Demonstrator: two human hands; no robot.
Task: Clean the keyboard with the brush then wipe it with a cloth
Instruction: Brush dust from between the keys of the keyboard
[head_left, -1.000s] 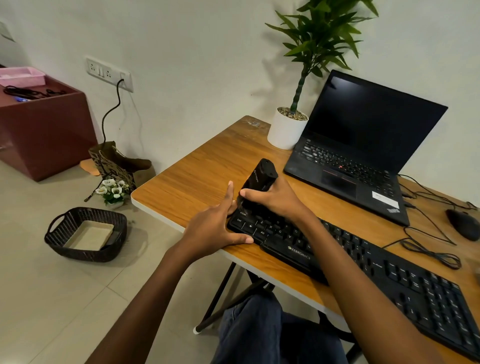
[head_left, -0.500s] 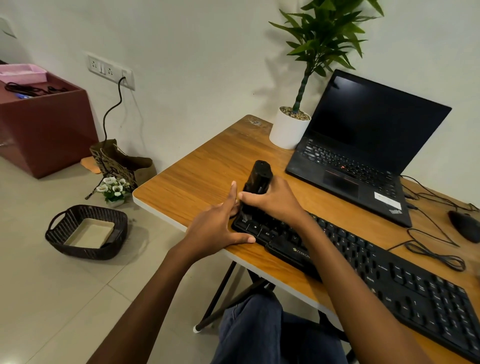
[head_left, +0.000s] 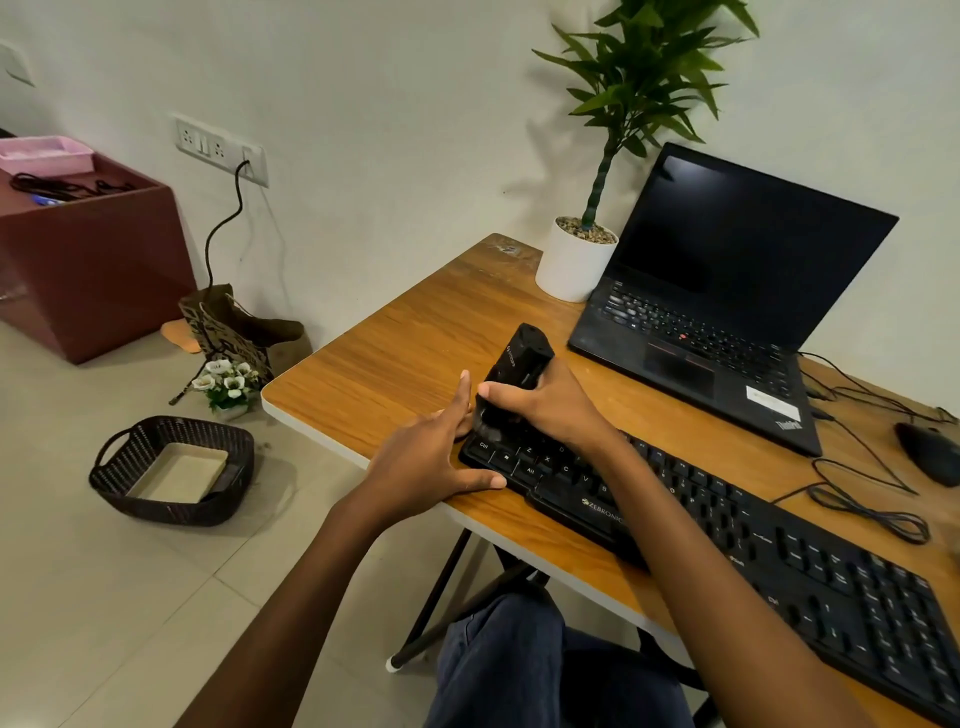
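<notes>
A long black keyboard (head_left: 779, 551) lies diagonally along the front edge of the wooden desk (head_left: 415, 353). My right hand (head_left: 561, 405) grips a chunky black brush (head_left: 519, 364), tilted, with its blurred lower end down on the keys at the keyboard's left end. My left hand (head_left: 431, 457) rests flat on the desk against that left end, fingers straight, thumb along the front edge. No cloth is in view.
An open black laptop (head_left: 727, 291) and a white potted plant (head_left: 576, 260) stand at the back of the desk. A mouse (head_left: 930, 452) and loose cables (head_left: 862, 499) lie to the right. On the floor left are a dark basket (head_left: 171, 467), a paper bag (head_left: 239, 332) and a maroon cabinet (head_left: 88, 260).
The brush has shifted slightly over the left-end keys, its tilt changing between frames. My left hand has stayed at the keyboard's left end.
</notes>
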